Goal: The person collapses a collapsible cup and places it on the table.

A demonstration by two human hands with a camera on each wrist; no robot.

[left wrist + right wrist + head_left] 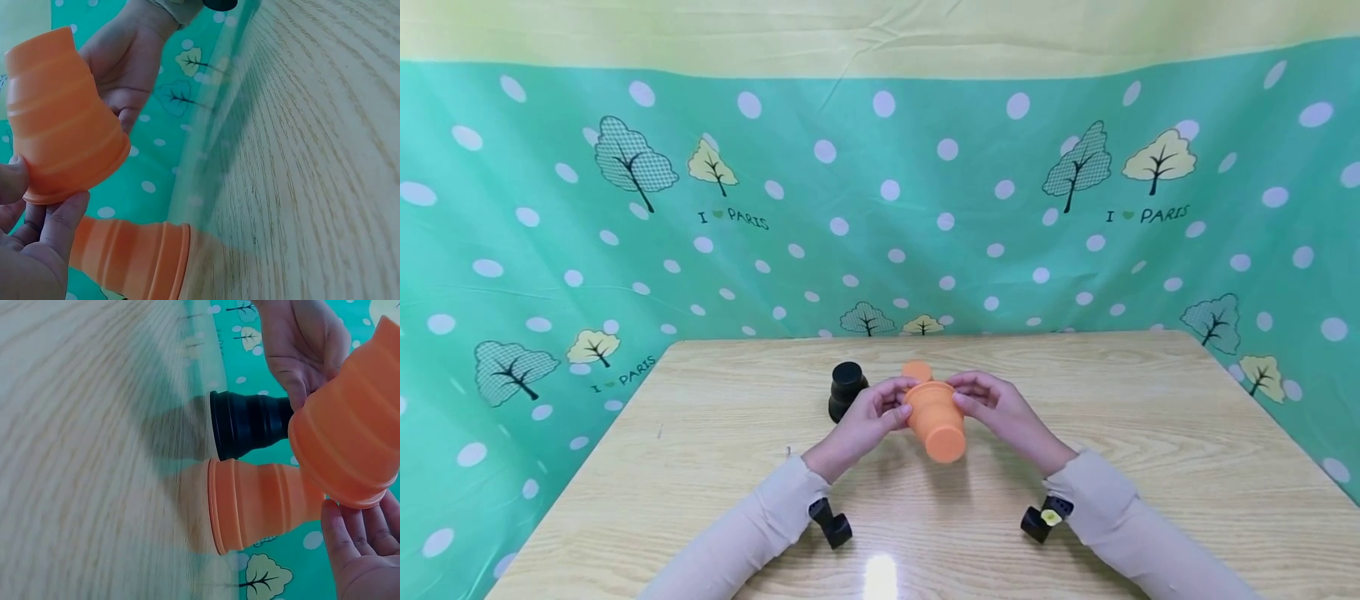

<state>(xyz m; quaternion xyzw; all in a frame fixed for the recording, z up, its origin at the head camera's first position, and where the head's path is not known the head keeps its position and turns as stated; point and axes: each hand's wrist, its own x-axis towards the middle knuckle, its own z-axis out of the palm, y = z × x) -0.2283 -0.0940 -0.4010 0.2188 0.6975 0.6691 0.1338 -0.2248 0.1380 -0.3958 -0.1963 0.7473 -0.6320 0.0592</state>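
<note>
An orange ribbed collapsible cup (936, 417) is held above the table, its wide rim away from me and its narrow base tilted down toward me. My left hand (868, 421) pinches the rim on the left, with the thumb on the outer wall in the left wrist view. On the right side, my right hand (1006, 414) holds the same rim between thumb and fingers. Just behind, a second orange cup (256, 503) stands rim-down on the table, partly hidden in the head view. A black ribbed cup (846, 392), also rim-down, stands beyond my left hand.
The wooden table (715, 467) reaches a green dotted cloth (850, 192) with tree prints at its back and sides. A black wrist camera (831, 523) is strapped at the left cuff, and another camera (1041, 521) at the right.
</note>
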